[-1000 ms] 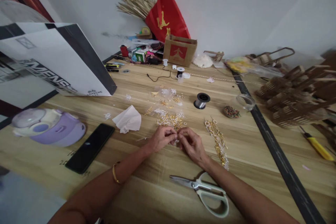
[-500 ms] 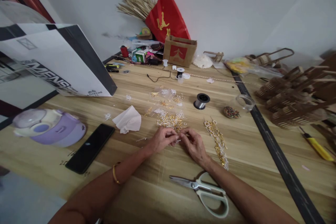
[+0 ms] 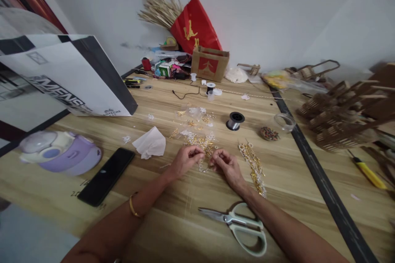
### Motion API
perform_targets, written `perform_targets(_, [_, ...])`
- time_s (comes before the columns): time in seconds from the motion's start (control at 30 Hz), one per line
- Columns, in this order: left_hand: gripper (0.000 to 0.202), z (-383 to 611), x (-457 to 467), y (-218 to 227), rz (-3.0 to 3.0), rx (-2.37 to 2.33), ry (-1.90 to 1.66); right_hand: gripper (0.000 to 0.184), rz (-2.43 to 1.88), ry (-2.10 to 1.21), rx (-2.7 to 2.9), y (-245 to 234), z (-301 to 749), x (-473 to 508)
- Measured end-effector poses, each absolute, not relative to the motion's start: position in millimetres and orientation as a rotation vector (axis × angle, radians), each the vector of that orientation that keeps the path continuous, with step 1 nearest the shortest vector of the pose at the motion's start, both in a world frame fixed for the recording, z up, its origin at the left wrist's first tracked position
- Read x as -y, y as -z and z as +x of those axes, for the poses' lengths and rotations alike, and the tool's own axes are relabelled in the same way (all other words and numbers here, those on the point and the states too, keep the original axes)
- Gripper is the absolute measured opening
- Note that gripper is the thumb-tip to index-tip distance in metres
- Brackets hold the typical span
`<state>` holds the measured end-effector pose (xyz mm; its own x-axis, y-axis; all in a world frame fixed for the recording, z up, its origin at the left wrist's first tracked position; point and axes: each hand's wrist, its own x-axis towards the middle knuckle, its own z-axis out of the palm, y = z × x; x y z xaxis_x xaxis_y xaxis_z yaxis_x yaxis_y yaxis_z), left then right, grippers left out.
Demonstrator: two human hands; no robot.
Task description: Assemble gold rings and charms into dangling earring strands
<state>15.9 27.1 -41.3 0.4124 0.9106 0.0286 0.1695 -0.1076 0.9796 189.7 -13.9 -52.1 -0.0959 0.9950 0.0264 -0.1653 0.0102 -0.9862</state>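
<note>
My left hand [image 3: 187, 160] and my right hand [image 3: 226, 164] face each other over the table, a small gap between their fingertips. Both are closed in a pinch. A short, thin strand of clear and silvery beads [image 3: 203, 167] hangs in the gap below the fingertips; its ends run into the fingers, where details are too small to make out. Just behind the hands lies a loose pile of gold and clear beads [image 3: 200, 141]. Right of my right hand, finished-looking gold and clear beaded strands [image 3: 254, 168] lie in a bundle. Scissors with pale handles [image 3: 236, 224] rest near my right forearm.
A spool of wire [image 3: 235, 121] and a clear jar [image 3: 284, 123] stand behind on the right. To the left are a tissue [image 3: 150, 143], a phone [image 3: 106, 176] and a purple bottle [image 3: 61, 152]. Small woven baskets [image 3: 339, 115] crowd the right; a paper bag [image 3: 210, 63] stands at the back.
My hands have moved apart from touching fingertips, the left one shifting left. The beaded strand between them now shows. The view has tilted slightly.
</note>
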Motion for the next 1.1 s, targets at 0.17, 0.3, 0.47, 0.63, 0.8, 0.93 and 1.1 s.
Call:
perform_targets(0.17, [0.019, 1.3, -37.7, 16.1, 1.581, -1.057, -0.898, 0.028, -1.015, -1.340, 1.116, 56.6, 190.6, 12.6])
perform_targets(0.3, [0.017, -4.4, -40.2, 5.6, 1.849, -1.084, -0.774, 0.028, -1.002, -1.313, 1.130, 57.2, 191.3, 12.6])
perform_targets(0.47, [0.017, -0.4, -32.1, 9.0, 2.310, -0.970, -0.431, 0.028, -0.915, -1.366, 1.103, 54.4, 191.7, 14.0])
perform_targets(0.63, [0.022, 7.6, -23.5, 25.1, 2.519, -0.797, -0.256, 0.028, -0.773, -1.535, 0.952, 51.9, 191.2, 14.7])
perform_targets(0.8, [0.024, 15.7, -16.6, 32.2, 2.468, -0.778, -0.246, 0.028, -0.702, -1.749, 0.887, 49.2, 193.6, 14.6])
perform_targets(0.93, [0.021, 17.2, -10.7, 31.7, 2.459, -0.785, -0.245, 0.023, -0.626, -1.874, 0.868, 48.4, 196.7, 13.9])
perform_targets(1.1, [0.015, 9.3, -4.2, 37.5, 2.488, -0.794, -0.275, 0.020, -0.602, -1.949, 0.862, 51.6, 200.5, 11.6])
